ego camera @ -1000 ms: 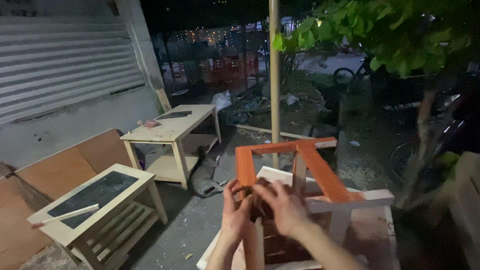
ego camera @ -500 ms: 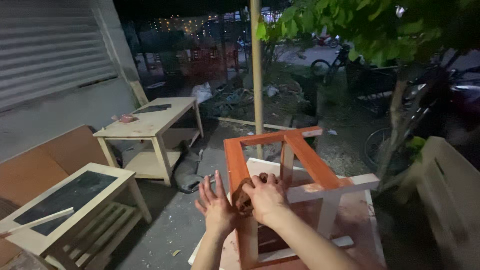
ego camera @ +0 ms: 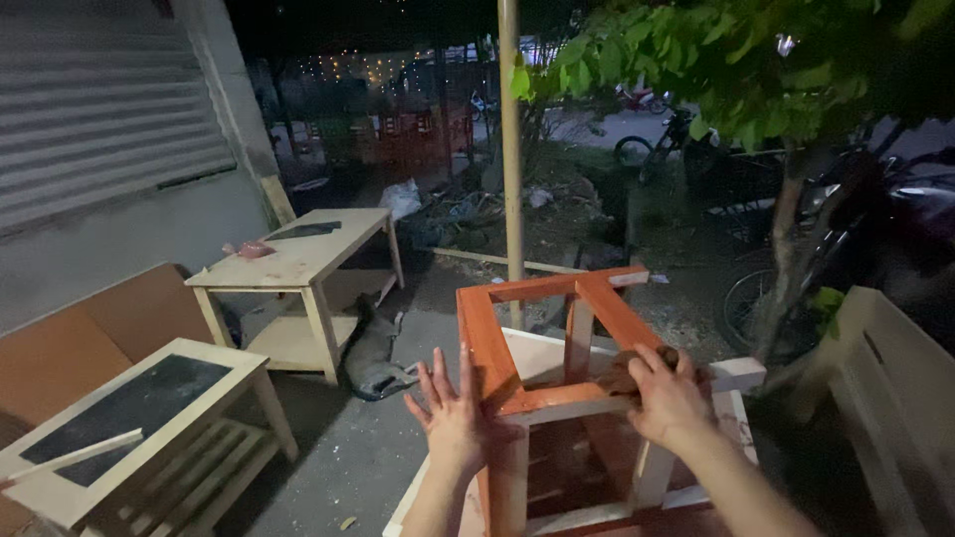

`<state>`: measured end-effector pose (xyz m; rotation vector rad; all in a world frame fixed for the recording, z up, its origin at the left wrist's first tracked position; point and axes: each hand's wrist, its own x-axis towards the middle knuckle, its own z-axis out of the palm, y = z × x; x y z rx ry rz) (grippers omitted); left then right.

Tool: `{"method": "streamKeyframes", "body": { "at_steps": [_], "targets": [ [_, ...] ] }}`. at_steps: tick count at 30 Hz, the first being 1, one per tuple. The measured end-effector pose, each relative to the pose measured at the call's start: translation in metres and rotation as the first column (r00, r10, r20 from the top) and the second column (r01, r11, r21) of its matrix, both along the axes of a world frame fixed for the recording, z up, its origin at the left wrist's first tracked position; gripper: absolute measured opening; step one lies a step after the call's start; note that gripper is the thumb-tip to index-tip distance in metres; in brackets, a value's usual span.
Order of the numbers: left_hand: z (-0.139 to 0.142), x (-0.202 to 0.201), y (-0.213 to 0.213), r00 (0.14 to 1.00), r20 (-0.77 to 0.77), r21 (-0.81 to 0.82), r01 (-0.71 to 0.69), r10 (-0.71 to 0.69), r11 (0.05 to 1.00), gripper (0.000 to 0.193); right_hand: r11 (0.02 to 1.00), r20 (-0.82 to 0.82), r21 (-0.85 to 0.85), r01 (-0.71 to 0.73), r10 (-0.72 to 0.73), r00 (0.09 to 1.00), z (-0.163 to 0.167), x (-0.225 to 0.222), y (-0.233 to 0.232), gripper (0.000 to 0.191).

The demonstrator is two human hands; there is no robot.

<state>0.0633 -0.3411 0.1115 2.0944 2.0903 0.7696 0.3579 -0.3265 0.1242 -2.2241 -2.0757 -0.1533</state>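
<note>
Spreading our left hand, fingers apart, we press flat against the orange-stained wooden frame at its near-left corner. Our right hand curls its fingers over a brown rag on the frame's near rail. Beyond, left, stand two pale wooden tables.

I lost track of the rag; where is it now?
In the head view, the brown rag sits under the right hand, pressed on the orange frame's near rail, right of the left hand.
</note>
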Motion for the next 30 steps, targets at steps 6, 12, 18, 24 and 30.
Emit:
{"method": "streamKeyframes", "body": {
  "at_steps": [6,12,18,24,30],
  "targets": [
    [0.009,-0.001,-0.001,0.993,-0.103,0.034,0.056,-0.053,0.998,0.149,0.997,-0.083,0.017,-0.070,0.071,0.994,0.000,-0.066,-0.016,0.079],
    [-0.001,-0.006,0.003,0.977,-0.193,0.089,0.110,-0.091,0.990,0.107,0.963,-0.082,0.061,-0.261,0.266,0.961,0.001,-0.148,-0.048,0.078],
    [-0.001,0.005,0.014,0.943,-0.321,0.357,0.210,-0.092,0.910,0.071,0.981,-0.056,0.024,-0.195,0.196,0.979,-0.011,-0.120,-0.042,0.104],
    [0.019,0.014,0.004,0.932,-0.281,-0.091,0.212,-0.229,0.973,0.089,0.996,0.053,0.084,0.016,-0.021,0.998,-0.031,0.000,-0.012,0.089],
    [0.019,0.017,0.012,0.888,-0.387,-0.101,0.229,-0.250,0.968,0.092,0.938,-0.128,0.063,0.341,-0.331,0.935,-0.022,0.089,-0.012,0.091]
  ]
}}
